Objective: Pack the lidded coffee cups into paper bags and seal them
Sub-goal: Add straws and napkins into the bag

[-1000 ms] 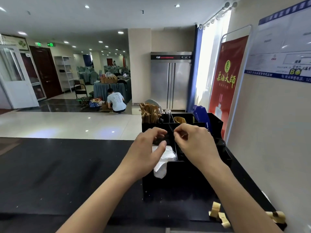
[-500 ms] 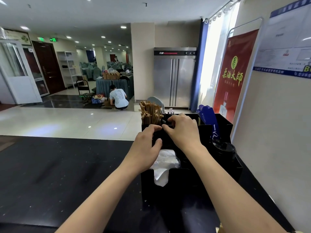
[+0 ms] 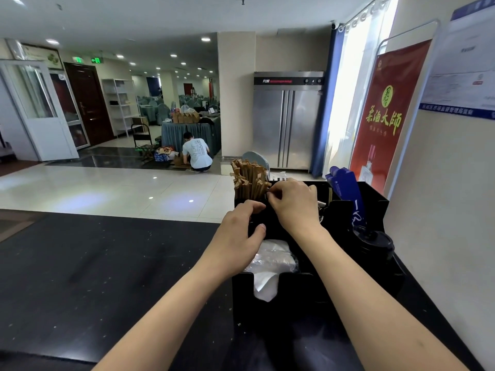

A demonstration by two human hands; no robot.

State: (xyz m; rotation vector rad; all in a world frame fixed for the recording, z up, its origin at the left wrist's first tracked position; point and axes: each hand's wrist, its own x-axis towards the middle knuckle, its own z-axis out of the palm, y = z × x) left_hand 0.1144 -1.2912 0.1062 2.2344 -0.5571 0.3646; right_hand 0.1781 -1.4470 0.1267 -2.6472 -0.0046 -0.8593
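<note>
A black condiment organizer [image 3: 294,298] stands on the dark counter [image 3: 107,277] against the right wall. Brown paper-wrapped sticks [image 3: 249,180] fill its far left compartment. White napkins [image 3: 270,263] poke out of the front slot. A black lidded coffee cup [image 3: 375,243] sits at the organizer's right side. My left hand [image 3: 238,236] grips the organizer's left wall, thumb inside. My right hand [image 3: 294,204] reaches over the back compartments, fingertips pinching something small and dark beside the sticks; what it is stays hidden.
Blue packets [image 3: 348,194] stand in the organizer's back right compartment. A red banner [image 3: 385,116] leans on the right wall. A steel fridge [image 3: 286,121] stands beyond the counter. A person [image 3: 197,156] crouches on the tiled floor far off.
My right hand moved from the organizer's middle toward the back, next to the sticks. My left hand slid up onto the organizer's left wall. The view rose slightly.
</note>
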